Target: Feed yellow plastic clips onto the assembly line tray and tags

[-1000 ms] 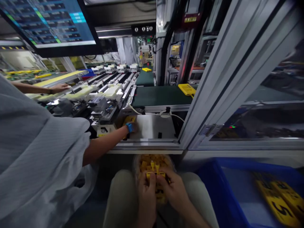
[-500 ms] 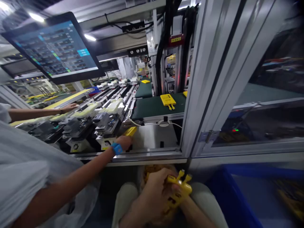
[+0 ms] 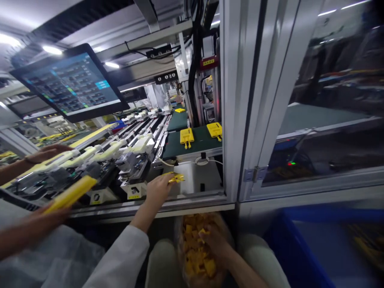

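My left hand (image 3: 159, 187) reaches over the metal plate (image 3: 195, 176) at the machine's front edge. It is closed on a yellow power bank (image 3: 177, 178), mostly hidden by my fingers. Down between my knees is a clear plastic bag (image 3: 180, 240) full of small yellow pieces (image 3: 196, 256). My right hand (image 3: 215, 240) is at the bag's mouth, fingers pinched on one small yellow piece (image 3: 204, 232). Two yellow power banks with short cables, one nearer (image 3: 187, 136) and one to its right (image 3: 215, 129), lie on the green belt (image 3: 174, 149).
At left a co-worker's blurred hand (image 3: 45, 216) carries a yellow power bank (image 3: 73, 194); their other hand (image 3: 49, 153) is over the row of fixtures (image 3: 132, 160). A metal post (image 3: 237, 100) stands right of the plate. A blue bin (image 3: 288, 240) sits lower right.
My left hand has moved from my lap up to the plate with the power bank. My right hand has let go of it and dropped to the bag. The co-worker's hand withdrew leftward with a power bank.
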{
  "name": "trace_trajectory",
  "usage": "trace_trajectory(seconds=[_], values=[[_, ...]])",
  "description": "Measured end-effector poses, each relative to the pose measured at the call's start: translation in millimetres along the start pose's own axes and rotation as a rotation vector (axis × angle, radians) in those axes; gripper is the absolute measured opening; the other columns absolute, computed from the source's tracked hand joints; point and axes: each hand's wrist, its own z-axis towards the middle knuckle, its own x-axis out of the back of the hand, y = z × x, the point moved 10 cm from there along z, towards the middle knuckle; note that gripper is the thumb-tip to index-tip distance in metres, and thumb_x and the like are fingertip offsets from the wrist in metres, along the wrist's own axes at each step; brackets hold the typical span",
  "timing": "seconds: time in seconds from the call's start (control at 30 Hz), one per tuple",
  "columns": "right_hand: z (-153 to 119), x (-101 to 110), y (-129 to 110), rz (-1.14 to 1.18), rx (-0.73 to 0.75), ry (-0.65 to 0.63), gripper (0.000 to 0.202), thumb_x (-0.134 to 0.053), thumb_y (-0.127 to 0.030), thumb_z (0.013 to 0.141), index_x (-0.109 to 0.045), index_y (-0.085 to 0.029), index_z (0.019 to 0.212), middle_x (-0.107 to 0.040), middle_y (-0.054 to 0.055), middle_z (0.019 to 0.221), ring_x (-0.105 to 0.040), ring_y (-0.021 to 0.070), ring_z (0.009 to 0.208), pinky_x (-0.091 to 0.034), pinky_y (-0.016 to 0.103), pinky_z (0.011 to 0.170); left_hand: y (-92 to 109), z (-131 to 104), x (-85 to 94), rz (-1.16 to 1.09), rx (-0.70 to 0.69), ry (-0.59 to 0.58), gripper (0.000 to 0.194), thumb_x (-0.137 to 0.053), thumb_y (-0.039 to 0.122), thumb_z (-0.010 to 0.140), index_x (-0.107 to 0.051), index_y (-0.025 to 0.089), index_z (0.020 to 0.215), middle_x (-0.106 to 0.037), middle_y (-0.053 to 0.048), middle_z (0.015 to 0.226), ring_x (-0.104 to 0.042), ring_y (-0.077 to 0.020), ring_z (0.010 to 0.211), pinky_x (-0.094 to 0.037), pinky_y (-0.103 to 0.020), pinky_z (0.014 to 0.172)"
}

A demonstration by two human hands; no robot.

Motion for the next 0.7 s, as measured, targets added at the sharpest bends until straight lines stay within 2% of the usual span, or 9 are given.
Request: trace_trajectory(seconds=[0.1,0.2,0.27,0.33,0.4,0.47,0.53,0.6,0.7], values=[[2,7,-3,-0.082,0.017,0.047,0.028,-0.066,-0.043,0.069,-0.069,-0.021,0.086,-0.073,0.005,0.078,-0.068,0.0228,0.071,-0.051,0.034,0.063,-37,0,-38.5,0.137,0.029,-0.223,0.026,-0.055,0.01,0.087,-0.072,0.02,0.103,-0.077,-0.014,0.095,-0.072,-0.0278,0.087,-0.054,-0.036,0.075],[6,17,-20,-0.225,0.116,0.119,0.022,-0.068,-0.036,0.063,-0.073,-0.02,0.078,-0.075,0.006,0.083,-0.068,0.0258,0.085,-0.052,0.037,0.08,-40,-3,-53.1,0.159,-0.029,-0.346,0.021,-0.056,0.004,0.078,-0.072,0.017,0.08,-0.073,-0.011,0.07,-0.069,-0.0276,0.063,-0.052,-0.036,0.06],[9,21,-26,-0.262,0.148,0.15,0.02,-0.069,-0.033,0.06,-0.073,-0.021,0.076,-0.075,0.005,0.082,-0.068,0.0252,0.084,-0.052,0.036,0.08,-22,6,-47.5,0.133,-0.099,-0.345,0.019,-0.056,0.007,0.08,-0.07,0.018,0.072,-0.071,-0.01,0.069,-0.069,-0.0263,0.064,-0.053,-0.036,0.062],[12,21,-23,-0.258,0.116,0.157,0.022,-0.068,-0.037,0.06,-0.071,-0.023,0.077,-0.071,0.003,0.069,-0.064,0.0219,0.066,-0.05,0.034,0.063,14,27,-33.5,0.08,-0.217,-0.302,0.019,-0.054,0.017,0.089,-0.071,0.019,0.081,-0.073,-0.01,0.081,-0.07,-0.0252,0.079,-0.054,-0.037,0.075],[14,17,-14,-0.219,0.054,0.144,0.028,-0.063,-0.043,0.062,-0.069,-0.023,0.081,-0.063,-0.001,0.057,-0.055,0.018,0.048,-0.041,0.031,0.048,56,56,-12.5,0.019,-0.369,-0.201,0.024,-0.049,0.031,0.097,-0.071,0.022,0.095,-0.073,-0.01,0.095,-0.068,-0.0239,0.096,-0.05,-0.038,0.09],[15,14,-2,-0.184,-0.002,0.129,0.036,-0.06,-0.048,0.064,-0.067,-0.023,0.089,-0.057,-0.003,0.051,-0.05,0.0165,0.041,-0.035,0.028,0.042,88,92,7.4,-0.006,-0.439,-0.074,0.032,-0.045,0.042,0.1,-0.068,0.021,0.107,-0.071,-0.011,0.109,-0.065,-0.025,0.107,-0.047,-0.04,0.098],[18,13,5,-0.165,-0.006,0.126,0.038,-0.061,-0.049,0.063,-0.065,-0.024,0.09,-0.059,-0.003,0.051,-0.054,0.0168,0.042,-0.035,0.027,0.042,96,130,13.0,0.001,-0.346,-0.025,0.047,-0.048,0.054,0.097,-0.06,0.018,0.125,-0.062,-0.017,0.134,-0.059,-0.0297,0.12,-0.043,-0.043,0.103],[21,15,11,-0.124,0.018,0.136,0.034,-0.064,-0.05,0.062,-0.064,-0.024,0.084,-0.064,-0.001,0.058,-0.058,0.0164,0.044,-0.036,0.026,0.042,89,161,2.8,-0.004,-0.199,-0.093,0.067,-0.046,0.063,0.094,-0.051,0.012,0.137,-0.05,-0.023,0.147,-0.052,-0.0365,0.131,-0.039,-0.048,0.107],[28,20,17,-0.046,0.043,0.147,0.035,-0.07,-0.053,0.058,-0.063,-0.025,0.077,-0.069,-0.001,0.071,-0.06,0.015,0.044,-0.038,0.026,0.042,81,174,-12.4,-0.04,-0.128,-0.199,0.077,-0.043,0.07,0.091,-0.05,0.009,0.138,-0.051,-0.026,0.146,-0.046,-0.0415,0.136,-0.034,-0.054,0.11]])
